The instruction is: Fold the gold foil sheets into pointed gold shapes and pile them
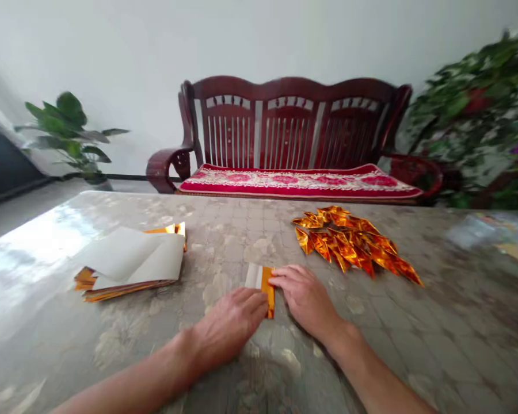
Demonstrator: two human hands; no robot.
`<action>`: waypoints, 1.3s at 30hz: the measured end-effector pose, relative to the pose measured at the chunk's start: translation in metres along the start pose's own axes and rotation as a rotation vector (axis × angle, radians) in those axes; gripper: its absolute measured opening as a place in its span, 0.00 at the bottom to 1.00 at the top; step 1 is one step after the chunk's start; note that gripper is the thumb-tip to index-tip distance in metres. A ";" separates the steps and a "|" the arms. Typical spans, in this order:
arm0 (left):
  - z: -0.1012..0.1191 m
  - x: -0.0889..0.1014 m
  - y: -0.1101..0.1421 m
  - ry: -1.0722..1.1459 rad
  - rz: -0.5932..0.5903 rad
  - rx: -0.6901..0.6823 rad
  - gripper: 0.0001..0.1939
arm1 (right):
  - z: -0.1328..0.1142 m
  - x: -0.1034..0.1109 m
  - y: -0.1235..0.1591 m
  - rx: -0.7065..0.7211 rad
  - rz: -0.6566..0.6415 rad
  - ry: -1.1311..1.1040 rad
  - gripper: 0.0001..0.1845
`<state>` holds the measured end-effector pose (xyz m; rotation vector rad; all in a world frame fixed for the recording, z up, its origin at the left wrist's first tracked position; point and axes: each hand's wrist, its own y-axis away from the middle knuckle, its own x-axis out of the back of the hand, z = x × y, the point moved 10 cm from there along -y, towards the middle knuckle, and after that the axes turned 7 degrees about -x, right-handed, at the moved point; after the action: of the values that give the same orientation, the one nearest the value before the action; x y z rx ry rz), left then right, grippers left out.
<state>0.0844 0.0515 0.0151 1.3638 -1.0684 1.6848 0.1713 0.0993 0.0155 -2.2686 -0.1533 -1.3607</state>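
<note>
A partly folded sheet of gold foil paper lies on the table in front of me. Its white backing shows on the left and a gold strip stands out on the right. My left hand covers the lower left of the sheet, its fingers together and pressing on it. With its fingertips, my right hand grips the upper right edge, at the gold strip. The left thumb is hidden. To the right, beyond my right hand, lies a pile of folded gold foil pieces with pointed ends.
A stack of foil paper sheets, white side up, lies at the left of the table. Clear plastic packaging sits at the far right. Behind the table stand a dark red wooden bench and potted plants.
</note>
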 end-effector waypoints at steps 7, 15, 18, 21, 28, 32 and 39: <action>0.002 0.008 0.002 0.022 0.021 -0.045 0.13 | 0.003 0.001 -0.003 -0.021 -0.001 0.009 0.17; -0.003 0.002 0.001 0.034 -0.024 -0.015 0.17 | 0.004 0.001 -0.003 -0.027 -0.003 0.021 0.17; -0.004 0.003 0.002 0.035 -0.043 -0.028 0.17 | 0.004 0.001 -0.003 -0.027 -0.003 0.028 0.17; -0.004 0.005 0.002 0.049 -0.040 -0.035 0.17 | 0.005 0.001 -0.004 -0.038 -0.001 0.026 0.17; -0.001 0.003 0.002 0.012 -0.052 -0.022 0.17 | 0.008 0.001 -0.005 -0.095 0.007 -0.028 0.13; 0.002 0.001 0.001 0.001 -0.085 -0.013 0.20 | 0.012 0.001 -0.008 -0.177 0.008 -0.043 0.07; 0.006 0.005 0.000 -0.007 -0.107 0.014 0.17 | 0.018 0.001 -0.013 -0.270 0.011 -0.034 0.10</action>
<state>0.0853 0.0462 0.0204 1.4118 -0.9719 1.6135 0.1817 0.1187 0.0136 -2.5093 0.0341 -1.4098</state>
